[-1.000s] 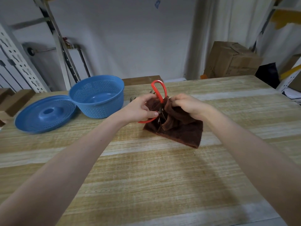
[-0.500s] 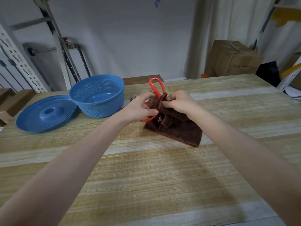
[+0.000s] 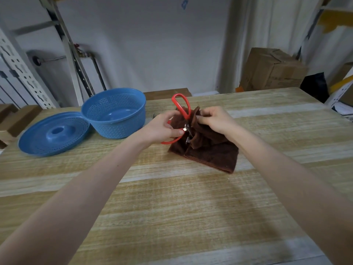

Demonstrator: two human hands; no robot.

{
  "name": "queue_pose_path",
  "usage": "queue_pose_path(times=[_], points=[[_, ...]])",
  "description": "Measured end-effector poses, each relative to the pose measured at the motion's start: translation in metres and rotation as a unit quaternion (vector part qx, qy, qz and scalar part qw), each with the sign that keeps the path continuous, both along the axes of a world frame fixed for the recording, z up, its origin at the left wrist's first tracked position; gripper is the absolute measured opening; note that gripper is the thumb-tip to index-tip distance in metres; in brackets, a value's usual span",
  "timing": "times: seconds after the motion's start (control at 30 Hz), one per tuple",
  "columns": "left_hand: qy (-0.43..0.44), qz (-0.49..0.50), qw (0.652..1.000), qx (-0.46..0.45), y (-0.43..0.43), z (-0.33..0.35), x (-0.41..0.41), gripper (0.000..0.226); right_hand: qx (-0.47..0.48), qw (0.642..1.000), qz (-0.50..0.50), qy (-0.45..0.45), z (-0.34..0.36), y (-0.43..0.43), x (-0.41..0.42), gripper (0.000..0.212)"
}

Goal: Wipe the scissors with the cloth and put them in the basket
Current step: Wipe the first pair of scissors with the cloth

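Both over table [image 3: 172, 207] centre | left hand [image 3: 162, 129] grips scissors [image 3: 179, 95] | right hand [image 3: 215, 121] pinches cloth [image 3: 210, 152]

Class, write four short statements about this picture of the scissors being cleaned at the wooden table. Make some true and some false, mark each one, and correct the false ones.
1. The left hand holds the scissors by a red handle. True.
2. The scissors already lie in the blue basket. False: they are held upright against the cloth, beside the basket.
3. The right hand pinches the brown cloth. True.
4. The blue lid sits on top of the basket. False: it lies on the table to the basket's left.
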State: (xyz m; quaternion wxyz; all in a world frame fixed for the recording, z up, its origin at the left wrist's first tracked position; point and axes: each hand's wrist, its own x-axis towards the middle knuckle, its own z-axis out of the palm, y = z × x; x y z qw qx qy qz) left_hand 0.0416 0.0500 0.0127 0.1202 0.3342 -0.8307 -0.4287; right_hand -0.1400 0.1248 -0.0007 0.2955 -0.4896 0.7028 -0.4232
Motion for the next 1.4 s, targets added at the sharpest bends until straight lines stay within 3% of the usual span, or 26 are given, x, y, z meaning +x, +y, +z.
queue_pose_path(times=[0.1,0.17,0.2,0.27,0.37,0.43,0.7,0.83,0.97,1.03,1.17,1.27,1.4], points=[[0.021,0.002,1.000,0.020,-0.001,0.001,0.010,0.043,-0.057,0.988,-0.033,-0.138,-0.001,0.005,-0.010,0.016],[0.024,0.010,0.999,0.025,-0.004,0.000,0.014,0.044,-0.084,0.982,-0.032,-0.168,-0.002,0.007,-0.013,0.016],[0.021,0.011,0.999,0.026,-0.006,0.000,0.015,0.045,-0.083,0.986,-0.020,-0.142,-0.001,0.008,-0.012,0.017],[0.017,0.008,0.999,0.029,-0.007,0.000,0.016,0.046,-0.059,0.998,0.032,-0.001,0.002,0.007,-0.003,0.017],[0.003,-0.008,1.000,0.011,-0.004,0.003,0.013,0.048,-0.018,0.969,0.106,0.222,0.003,-0.001,0.011,0.016],[0.004,-0.018,1.000,0.000,-0.001,0.004,0.013,0.049,-0.003,0.955,0.106,0.279,0.004,-0.005,0.013,0.024],[0.006,-0.033,0.999,-0.003,0.007,0.010,0.014,0.046,0.006,0.964,0.137,0.229,0.003,-0.001,0.003,0.011],[-0.006,-0.029,1.000,0.007,0.007,0.009,0.009,0.049,0.007,0.969,0.130,0.209,0.000,-0.001,-0.002,0.015],[0.010,-0.013,0.999,0.027,0.004,0.013,0.012,0.045,-0.038,0.987,0.086,0.131,-0.004,0.000,-0.004,0.019],[0.013,-0.011,0.999,0.033,0.003,0.015,0.013,0.043,-0.053,0.982,0.102,0.153,-0.005,0.000,-0.003,0.012],[0.011,-0.014,0.999,0.031,0.006,0.015,0.012,0.042,-0.067,0.951,0.114,0.279,-0.003,0.000,0.005,0.003],[0.010,-0.023,0.999,0.043,0.012,0.017,0.015,0.044,-0.048,0.951,0.122,0.281,-0.002,0.000,0.004,0.008],[0.006,-0.029,0.998,0.047,0.016,0.020,0.015,0.045,-0.028,0.964,0.152,0.218,0.002,0.002,-0.003,0.009]])
